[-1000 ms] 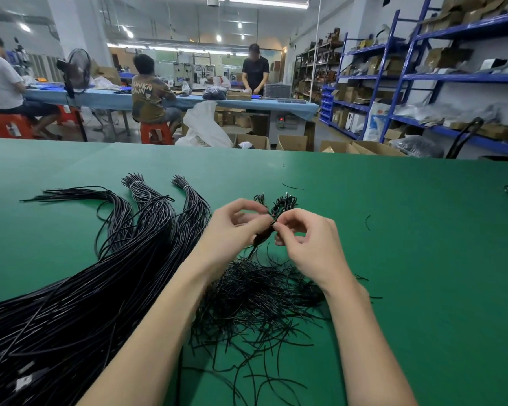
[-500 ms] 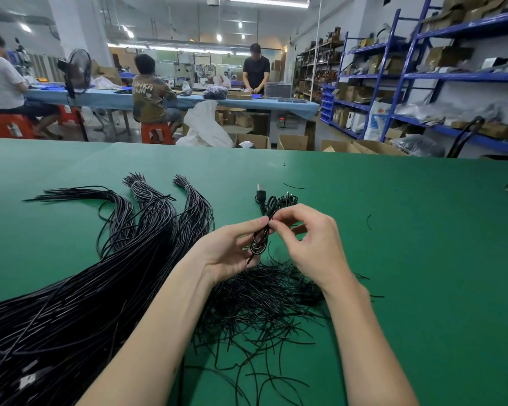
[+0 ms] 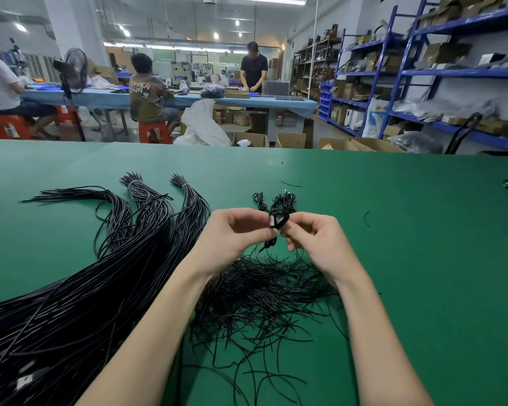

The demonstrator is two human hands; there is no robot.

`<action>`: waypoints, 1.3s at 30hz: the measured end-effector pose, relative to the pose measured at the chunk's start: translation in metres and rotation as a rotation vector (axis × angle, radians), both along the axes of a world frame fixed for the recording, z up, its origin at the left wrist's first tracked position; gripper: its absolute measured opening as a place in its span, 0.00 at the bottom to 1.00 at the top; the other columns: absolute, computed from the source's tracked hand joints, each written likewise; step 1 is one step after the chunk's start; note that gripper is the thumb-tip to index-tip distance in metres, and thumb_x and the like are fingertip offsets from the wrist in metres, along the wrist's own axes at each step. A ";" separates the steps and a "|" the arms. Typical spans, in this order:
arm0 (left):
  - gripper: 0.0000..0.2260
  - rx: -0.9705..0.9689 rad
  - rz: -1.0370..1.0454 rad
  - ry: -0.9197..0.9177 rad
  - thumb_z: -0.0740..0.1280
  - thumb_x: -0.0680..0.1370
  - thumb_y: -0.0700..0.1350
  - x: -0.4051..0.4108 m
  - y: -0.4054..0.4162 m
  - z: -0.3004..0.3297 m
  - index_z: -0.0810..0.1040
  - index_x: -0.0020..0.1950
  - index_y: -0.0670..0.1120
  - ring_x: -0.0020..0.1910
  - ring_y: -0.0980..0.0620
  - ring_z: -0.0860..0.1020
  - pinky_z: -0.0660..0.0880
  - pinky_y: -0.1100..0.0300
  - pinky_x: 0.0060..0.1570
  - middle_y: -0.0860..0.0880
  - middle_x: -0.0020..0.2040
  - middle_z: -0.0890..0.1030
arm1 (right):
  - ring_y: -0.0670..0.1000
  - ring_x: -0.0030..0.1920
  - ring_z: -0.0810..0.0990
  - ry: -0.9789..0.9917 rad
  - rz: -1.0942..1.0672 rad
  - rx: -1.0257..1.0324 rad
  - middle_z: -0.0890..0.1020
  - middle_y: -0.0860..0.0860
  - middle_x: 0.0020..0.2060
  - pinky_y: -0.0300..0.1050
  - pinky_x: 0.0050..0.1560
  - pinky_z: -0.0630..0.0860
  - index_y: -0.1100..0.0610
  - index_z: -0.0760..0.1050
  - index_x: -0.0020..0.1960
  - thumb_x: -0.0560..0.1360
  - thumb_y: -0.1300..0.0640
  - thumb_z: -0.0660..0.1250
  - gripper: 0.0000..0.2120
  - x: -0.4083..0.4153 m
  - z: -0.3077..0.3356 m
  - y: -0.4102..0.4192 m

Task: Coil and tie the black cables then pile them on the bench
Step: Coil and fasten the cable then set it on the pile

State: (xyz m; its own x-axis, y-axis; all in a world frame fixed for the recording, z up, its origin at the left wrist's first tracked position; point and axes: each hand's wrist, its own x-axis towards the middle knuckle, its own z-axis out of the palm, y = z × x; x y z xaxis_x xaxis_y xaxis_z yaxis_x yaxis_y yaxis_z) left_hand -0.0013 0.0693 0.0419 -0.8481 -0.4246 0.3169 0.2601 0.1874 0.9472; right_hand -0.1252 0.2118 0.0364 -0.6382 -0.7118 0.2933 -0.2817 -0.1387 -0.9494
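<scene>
Black twist ties (image 3: 261,294) lie in a loose tangle on the green bench (image 3: 423,259), nearest the viewer, between the two bare forearms. To the left of them a thick mass of long black cables (image 3: 71,288) fans away across the bench, its far ends gathered into bundles, two of them bound with pale ties. Just above the tangle both hands are raised off the surface and meet around one small coiled cable (image 3: 277,219). The left hand (image 3: 235,232) has its fingers curled, thumb and fingertips pinching the coil from the left. The right hand (image 3: 314,241) has its fingers curled too, pinching the same coil from the right; a thin black end hangs down between the hands. Just behind the hands a small pile of coiled cables (image 3: 276,199) rests on the bench. Beyond the bench's far edge stand open cardboard boxes (image 3: 291,140), then a blue table (image 3: 188,98) where three people work, two of them seated on red stools, and blue shelving (image 3: 423,68) along the right wall.
</scene>
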 end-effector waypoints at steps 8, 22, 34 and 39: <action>0.08 -0.086 0.126 -0.027 0.76 0.74 0.38 -0.005 0.001 -0.005 0.85 0.52 0.42 0.48 0.49 0.85 0.81 0.61 0.51 0.47 0.46 0.88 | 0.45 0.35 0.83 -0.461 0.124 0.027 0.86 0.52 0.39 0.35 0.35 0.80 0.61 0.84 0.48 0.74 0.61 0.74 0.05 0.002 0.007 0.004; 0.20 0.393 -0.059 -0.187 0.77 0.66 0.44 -0.001 -0.007 -0.001 0.82 0.55 0.39 0.44 0.50 0.82 0.78 0.55 0.56 0.41 0.50 0.85 | 0.46 0.35 0.84 0.149 -0.063 0.036 0.87 0.47 0.38 0.39 0.33 0.79 0.49 0.87 0.44 0.73 0.58 0.78 0.04 0.009 0.009 0.004; 0.17 0.327 -0.051 -0.150 0.78 0.65 0.43 -0.004 -0.001 -0.003 0.84 0.52 0.39 0.43 0.51 0.84 0.82 0.61 0.50 0.41 0.48 0.86 | 0.46 0.34 0.81 -0.266 0.072 -0.076 0.84 0.51 0.35 0.36 0.27 0.73 0.59 0.84 0.44 0.70 0.52 0.73 0.10 0.007 -0.010 0.004; 0.13 0.233 -0.023 -0.154 0.78 0.65 0.45 -0.004 0.001 -0.005 0.87 0.48 0.44 0.44 0.53 0.84 0.81 0.62 0.49 0.45 0.47 0.87 | 0.43 0.29 0.78 -0.558 0.118 0.012 0.81 0.51 0.33 0.31 0.23 0.70 0.60 0.80 0.44 0.71 0.53 0.73 0.10 0.005 -0.011 0.000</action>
State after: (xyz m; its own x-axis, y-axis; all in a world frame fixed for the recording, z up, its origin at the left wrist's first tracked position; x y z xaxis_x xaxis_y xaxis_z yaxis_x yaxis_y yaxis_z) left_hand -0.0056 0.0699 0.0371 -0.8888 -0.4512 0.0797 0.1117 -0.0446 0.9927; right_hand -0.1204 0.2117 0.0252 -0.6098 -0.7891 -0.0743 0.2800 -0.1268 -0.9516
